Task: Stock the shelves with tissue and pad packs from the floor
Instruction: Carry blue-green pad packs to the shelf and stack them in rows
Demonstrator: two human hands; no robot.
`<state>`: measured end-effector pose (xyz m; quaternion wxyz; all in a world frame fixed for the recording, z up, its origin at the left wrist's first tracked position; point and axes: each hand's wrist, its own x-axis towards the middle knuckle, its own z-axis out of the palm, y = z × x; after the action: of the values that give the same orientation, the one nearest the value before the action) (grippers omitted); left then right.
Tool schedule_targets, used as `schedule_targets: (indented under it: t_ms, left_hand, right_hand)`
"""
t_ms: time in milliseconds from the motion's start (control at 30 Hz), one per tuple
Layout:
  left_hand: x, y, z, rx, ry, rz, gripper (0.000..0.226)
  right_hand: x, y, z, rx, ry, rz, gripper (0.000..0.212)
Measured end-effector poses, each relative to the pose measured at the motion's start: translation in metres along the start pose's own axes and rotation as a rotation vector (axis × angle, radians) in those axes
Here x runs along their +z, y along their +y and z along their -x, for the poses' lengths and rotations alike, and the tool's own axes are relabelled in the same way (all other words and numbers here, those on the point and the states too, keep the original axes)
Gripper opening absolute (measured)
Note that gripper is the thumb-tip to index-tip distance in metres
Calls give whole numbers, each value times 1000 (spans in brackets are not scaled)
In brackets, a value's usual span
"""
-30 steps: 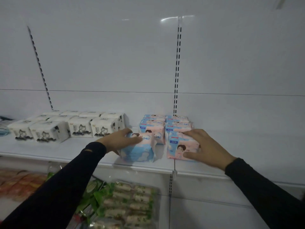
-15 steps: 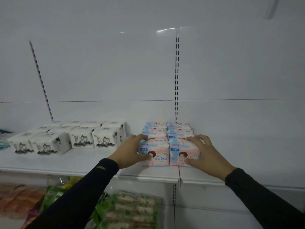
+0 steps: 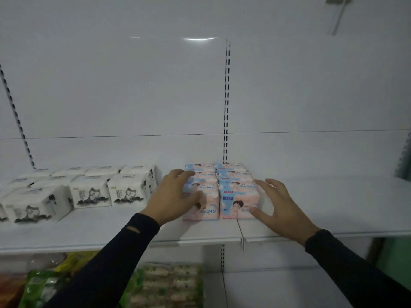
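Progress looks decent so far: the pink-and-blue pad packs (image 3: 221,190) sit in two tidy rows on the shelf (image 3: 333,207), running from near the front edge back to the rear wall, and the white tissue packs (image 3: 89,190) are lined up toward the left end. Left hand (image 3: 175,196) rests with relaxed fingers against the left side of the front pad pack, right hand (image 3: 280,206) is spread wide beside the right front one, neither actually gripping anything. Looks like squaring up. Loads of bare shelf remains to the right, and the floor stock isn't visible, so can't say what's left.
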<state>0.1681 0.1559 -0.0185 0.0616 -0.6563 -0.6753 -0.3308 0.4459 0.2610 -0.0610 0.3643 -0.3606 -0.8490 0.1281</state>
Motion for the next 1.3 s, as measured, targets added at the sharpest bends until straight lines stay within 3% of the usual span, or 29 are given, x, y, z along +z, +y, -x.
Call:
schedule_targets:
  t_ms: [133,367,567,767,1033,1300]
  left_hand:
    - [9,39,-12,202,99,119,49]
    - [71,139,-4,501,-60,193,53]
    - [133,242,36,636,-199,222,59]
    - [212,371,92,697,-296,330,48]
    - [328,544,169,923,-629,408,62]
    - [452,681,248,1193,-964,495,62]
  right_hand:
    - [-26,1,38,14,129,134,68]
    - [-106,16,141,172,267,365,68]
    - [-188,43,242,317,389,584,68]
    - [-272,85,377,474,448,647,66]
    - [-344,130,566,818,448,729,65]
    - [-346,164,708,1220,492,733,62]
